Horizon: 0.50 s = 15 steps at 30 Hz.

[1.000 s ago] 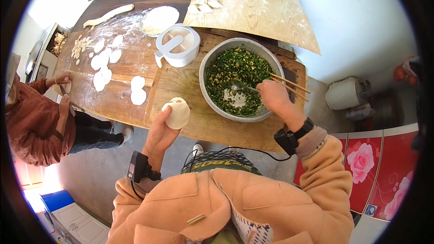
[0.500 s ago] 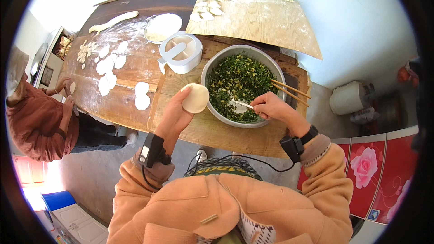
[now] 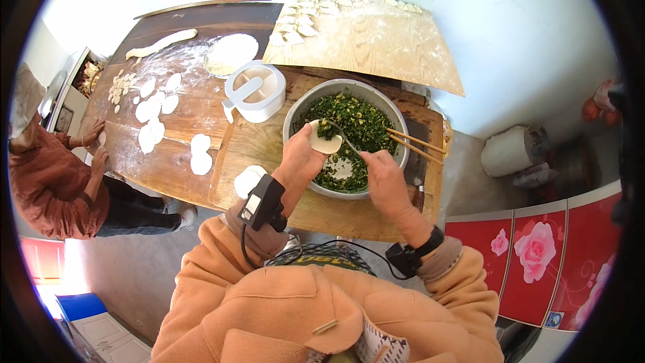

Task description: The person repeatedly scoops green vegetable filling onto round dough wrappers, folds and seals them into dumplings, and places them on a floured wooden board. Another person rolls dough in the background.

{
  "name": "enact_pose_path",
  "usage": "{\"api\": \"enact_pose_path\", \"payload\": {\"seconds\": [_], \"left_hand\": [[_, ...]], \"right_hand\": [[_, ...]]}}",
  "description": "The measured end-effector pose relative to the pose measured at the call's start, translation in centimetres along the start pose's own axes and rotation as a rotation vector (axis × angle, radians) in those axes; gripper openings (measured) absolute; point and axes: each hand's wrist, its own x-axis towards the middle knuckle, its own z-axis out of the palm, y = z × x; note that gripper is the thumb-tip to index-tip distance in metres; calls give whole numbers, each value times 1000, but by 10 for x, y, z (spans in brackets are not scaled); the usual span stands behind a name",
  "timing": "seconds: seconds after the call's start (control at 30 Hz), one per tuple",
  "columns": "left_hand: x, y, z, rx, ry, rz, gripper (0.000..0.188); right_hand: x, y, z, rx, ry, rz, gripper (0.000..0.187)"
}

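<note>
My left hand (image 3: pixel 300 160) is closed on a round dough wrapper (image 3: pixel 328 144), which curves up over the left side of a large metal bowl (image 3: pixel 398 105). Chopped green filling with yellow bits (image 3: pixel 353 109) lies in the bowl. Pinched in my right hand (image 3: pixel 390 185) is a metal spoon (image 3: pixel 348 141); its bowl end is at the wrapper, where a clump of filling rests. Two wooden chopsticks (image 3: pixel 418 146) lean over the bowl's right rim. Some wrappers (image 3: pixel 248 180) lie on the wood just left of my left wrist.
A white lidded container (image 3: pixel 259 94) stands left of the bowl. Behind is a board (image 3: pixel 376 44) with rows of dumplings (image 3: pixel 309 10). Farther left are flour, a dough roll (image 3: pixel 161 45), dough pieces and wrappers (image 3: pixel 153 109). Another person (image 3: pixel 57 175) works at the table's left end.
My left hand has brought the wrapper rightward over the bowl. The spoon has come up from the filling to the wrapper, and filling now sits there. The view has shifted slightly.
</note>
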Motion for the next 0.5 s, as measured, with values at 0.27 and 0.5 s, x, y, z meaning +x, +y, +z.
{"api": "enact_pose_path", "payload": {"seconds": [0.27, 0.5], "left_hand": [[5, 7, -5, -152, 61, -12, 40], [-16, 42, -8, 27, -60, -14, 42]], "right_hand": [[-21, 5, 12, -311, 37, -265, 50], [-21, 10, -14, -288, -136, -136, 43]]}}
